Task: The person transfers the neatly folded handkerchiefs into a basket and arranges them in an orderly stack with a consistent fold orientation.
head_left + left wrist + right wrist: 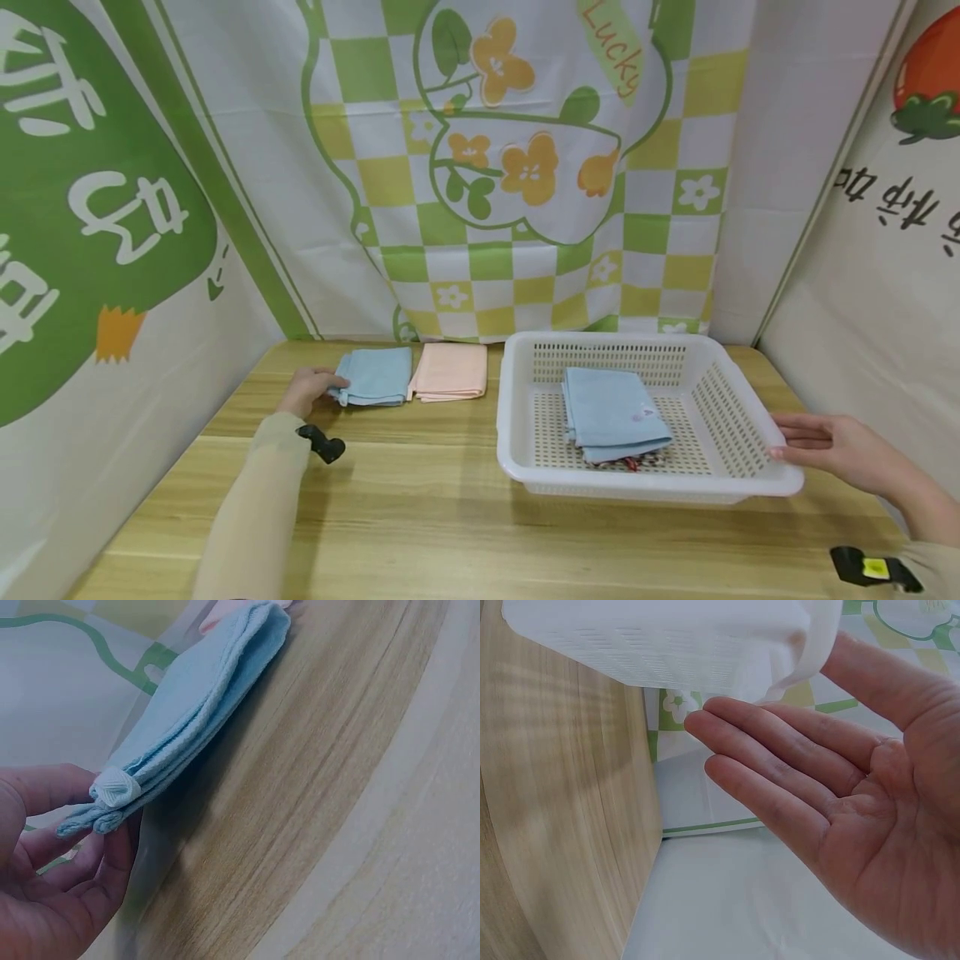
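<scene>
At the left of the table, my left hand [308,390] pinches the near-left corner of a folded light blue towel [378,375]. The left wrist view shows the thumb on top and fingers beneath the layered corner, beside a small pale woven tag [118,787]. My right hand [851,450] is at the right rim of a white plastic basket [626,485], its thumb at the rim. In the right wrist view its fingers [772,795] extend straight beneath the rim, palm showing. Inside the basket lies another folded blue towel [611,408], over a dark-and-red patterned cloth [633,462], mostly hidden.
A folded pink towel [452,371] lies between the left blue towel and the basket, near the back edge. The wooden table [420,517] is bounded by a checked fabric backdrop [472,267] and printed side panels.
</scene>
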Demonstrator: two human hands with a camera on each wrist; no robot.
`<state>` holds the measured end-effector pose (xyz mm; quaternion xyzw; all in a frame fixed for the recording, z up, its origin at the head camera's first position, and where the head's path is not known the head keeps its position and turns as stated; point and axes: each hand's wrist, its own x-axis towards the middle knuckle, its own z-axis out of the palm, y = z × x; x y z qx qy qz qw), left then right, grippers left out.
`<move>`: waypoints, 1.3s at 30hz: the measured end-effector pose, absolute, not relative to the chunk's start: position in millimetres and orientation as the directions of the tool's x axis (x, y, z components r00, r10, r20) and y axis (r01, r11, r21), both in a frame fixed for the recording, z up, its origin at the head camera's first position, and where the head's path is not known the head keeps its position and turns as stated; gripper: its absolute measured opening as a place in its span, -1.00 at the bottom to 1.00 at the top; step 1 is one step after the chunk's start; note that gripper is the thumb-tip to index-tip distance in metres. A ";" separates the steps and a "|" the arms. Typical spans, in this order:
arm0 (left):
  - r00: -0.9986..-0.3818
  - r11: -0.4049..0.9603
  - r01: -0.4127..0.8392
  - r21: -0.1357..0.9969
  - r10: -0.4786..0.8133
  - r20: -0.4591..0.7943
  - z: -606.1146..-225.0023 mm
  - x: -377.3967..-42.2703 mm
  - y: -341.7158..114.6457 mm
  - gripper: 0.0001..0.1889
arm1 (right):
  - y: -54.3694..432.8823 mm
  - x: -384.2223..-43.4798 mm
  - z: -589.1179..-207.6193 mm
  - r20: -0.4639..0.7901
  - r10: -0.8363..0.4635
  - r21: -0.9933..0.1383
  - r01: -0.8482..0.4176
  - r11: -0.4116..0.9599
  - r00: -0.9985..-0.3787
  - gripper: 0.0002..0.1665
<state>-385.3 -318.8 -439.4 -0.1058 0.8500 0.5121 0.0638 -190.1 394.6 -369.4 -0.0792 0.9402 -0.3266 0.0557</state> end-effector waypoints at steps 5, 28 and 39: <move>-0.969 0.434 -0.246 0.867 -0.119 -0.216 -437.2 -385.2 -318.1 -0.34 | 394.5 -190.0 -370.4 -0.056 -0.177 -0.630 -0.103 0.770 -0.983 -0.26; -0.975 0.433 -0.201 0.879 -0.176 -0.137 -419.8 -384.0 -306.3 -0.45 | 395.9 -190.6 -371.2 -0.052 -0.183 -0.624 -0.111 0.773 -0.982 -0.24; -0.983 0.412 -0.164 0.896 -0.139 -0.116 -409.2 -380.7 -301.8 -0.48 | 395.2 -190.2 -370.3 -0.042 -0.185 -0.627 -0.118 0.770 -0.982 -0.24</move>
